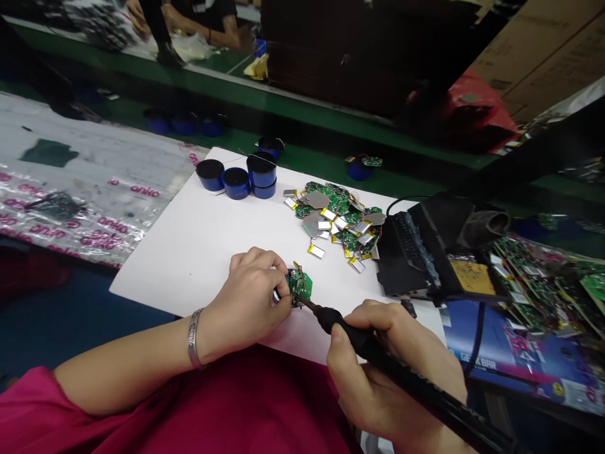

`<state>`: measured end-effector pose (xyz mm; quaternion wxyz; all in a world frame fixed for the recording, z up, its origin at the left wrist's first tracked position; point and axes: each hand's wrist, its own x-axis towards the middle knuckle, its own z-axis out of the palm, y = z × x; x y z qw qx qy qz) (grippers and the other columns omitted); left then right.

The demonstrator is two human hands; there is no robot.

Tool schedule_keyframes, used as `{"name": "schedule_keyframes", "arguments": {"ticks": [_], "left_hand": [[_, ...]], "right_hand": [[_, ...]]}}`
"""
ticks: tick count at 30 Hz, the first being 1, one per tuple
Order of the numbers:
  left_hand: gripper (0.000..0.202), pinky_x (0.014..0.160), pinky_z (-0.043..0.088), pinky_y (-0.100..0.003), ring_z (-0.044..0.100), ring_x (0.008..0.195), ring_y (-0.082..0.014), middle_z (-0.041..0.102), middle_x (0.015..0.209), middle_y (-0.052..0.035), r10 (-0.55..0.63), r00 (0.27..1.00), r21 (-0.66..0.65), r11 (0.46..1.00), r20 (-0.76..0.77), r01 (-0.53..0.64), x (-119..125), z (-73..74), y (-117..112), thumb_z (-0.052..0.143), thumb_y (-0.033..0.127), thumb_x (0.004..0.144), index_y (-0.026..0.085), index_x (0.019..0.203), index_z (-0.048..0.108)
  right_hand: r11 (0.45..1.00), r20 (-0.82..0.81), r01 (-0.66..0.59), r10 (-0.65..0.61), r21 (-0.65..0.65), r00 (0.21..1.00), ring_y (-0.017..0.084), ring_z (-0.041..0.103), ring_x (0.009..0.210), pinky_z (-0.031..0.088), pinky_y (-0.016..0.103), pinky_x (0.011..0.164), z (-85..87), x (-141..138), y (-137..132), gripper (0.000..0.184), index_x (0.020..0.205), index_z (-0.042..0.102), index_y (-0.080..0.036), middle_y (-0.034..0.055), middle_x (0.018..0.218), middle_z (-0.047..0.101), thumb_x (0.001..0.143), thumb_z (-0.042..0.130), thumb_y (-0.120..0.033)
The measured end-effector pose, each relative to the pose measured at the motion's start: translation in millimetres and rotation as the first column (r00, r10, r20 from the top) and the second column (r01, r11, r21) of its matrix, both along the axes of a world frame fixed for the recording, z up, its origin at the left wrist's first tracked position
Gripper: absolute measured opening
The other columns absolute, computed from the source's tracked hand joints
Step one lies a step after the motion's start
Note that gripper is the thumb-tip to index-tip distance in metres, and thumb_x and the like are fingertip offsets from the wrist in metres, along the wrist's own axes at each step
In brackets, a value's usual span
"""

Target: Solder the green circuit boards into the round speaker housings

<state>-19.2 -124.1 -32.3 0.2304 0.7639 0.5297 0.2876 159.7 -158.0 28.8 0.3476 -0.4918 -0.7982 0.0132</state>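
My left hand (pixel 259 284) is closed around the left side of a small green circuit board (pixel 303 284), and its fingers cover part of it. Something dark and rounded shows under those fingers, too hidden to name. My right hand (pixel 392 366) grips a black soldering iron (pixel 363 340) like a pen. The iron's tip meets the lower part of the board, with thin wires near it. Behind the hands lies a heap of green circuit boards (pixel 338 195) with small silver battery cells (pixel 316 251) taped in yellow.
Blue-sided round pieces with black tops (pixel 236 183) stand on the white sheet (pixel 170 252) at the back left. To the right is a black soldering iron stand (pixel 425 246) with a yellow sponge (pixel 471 277). More boards (pixel 534 284) lie beyond it. Another person's hands (pixel 174 22) work across the bench.
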Motion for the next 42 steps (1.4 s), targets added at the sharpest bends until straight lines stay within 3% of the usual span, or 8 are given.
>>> {"name": "schedule_keyframes", "arguments": {"ticks": [8,13,27,38,42], "left_hand": [[0.016,0.083,0.037,-0.042,0.056,0.091,-0.0219,0.067,0.091,-0.003,-0.005,1.0,-0.018,1.0,0.0,0.005,0.3,-0.4,1.9,0.062,0.011,0.074,0.018,0.06,0.06],[0.015,0.083,0.038,-0.043,0.056,0.091,-0.0235,0.066,0.091,-0.0045,0.0,1.0,-0.018,1.0,-0.013,0.0,1.0,-0.2,2.3,0.057,0.009,0.074,0.018,0.062,0.061],[0.017,0.08,0.036,-0.042,0.054,0.092,-0.0247,0.065,0.091,-0.0076,-0.043,0.998,-0.087,0.995,-0.045,0.039,-2.5,4.1,4.1,0.056,0.012,0.075,0.017,0.059,0.057],[0.014,0.084,0.033,-0.043,0.053,0.094,-0.0247,0.066,0.093,-0.0085,-0.104,0.991,-0.177,0.98,-0.089,0.087,-3.5,10.2,11.6,0.055,0.014,0.073,0.016,0.06,0.06],[0.016,0.084,0.033,-0.043,0.053,0.094,-0.0247,0.066,0.094,-0.009,-0.121,0.988,-0.181,0.978,-0.094,0.102,-3.5,9.9,12.5,0.055,0.015,0.075,0.016,0.06,0.06]], "right_hand": [[0.999,0.015,-0.02,0.02,-0.032,1.0,0.014,0.054,0.05,0.044,0.028,0.049,5.6,2.5,0.8,0.013,0.077,0.05,-0.024,-0.0015,0.061,0.059,0.079,0.063,-0.022],[0.998,0.032,-0.053,0.054,-0.035,0.998,0.012,0.051,0.047,0.045,0.027,0.05,7.7,-0.5,3.0,0.014,0.078,0.049,-0.024,-0.0038,0.058,0.054,0.079,0.062,-0.021],[0.999,0.12,-0.027,0.032,-0.04,0.992,0.012,0.05,0.045,0.046,0.027,0.052,11.8,-10.4,3.5,0.01,0.077,0.05,-0.024,-0.0036,0.057,0.055,0.081,0.059,-0.025],[0.972,0.322,-0.227,0.232,-0.052,0.918,0.01,0.048,0.047,0.038,0.025,0.05,22.8,-20.8,6.1,0.016,0.069,0.048,-0.022,-0.0052,0.053,0.048,0.077,0.06,-0.013],[0.971,0.327,-0.238,0.23,-0.017,0.917,0.011,0.047,0.047,0.036,0.027,0.049,23.7,-24.8,5.8,0.016,0.068,0.048,-0.022,-0.0045,0.053,0.048,0.078,0.059,-0.014]]}}
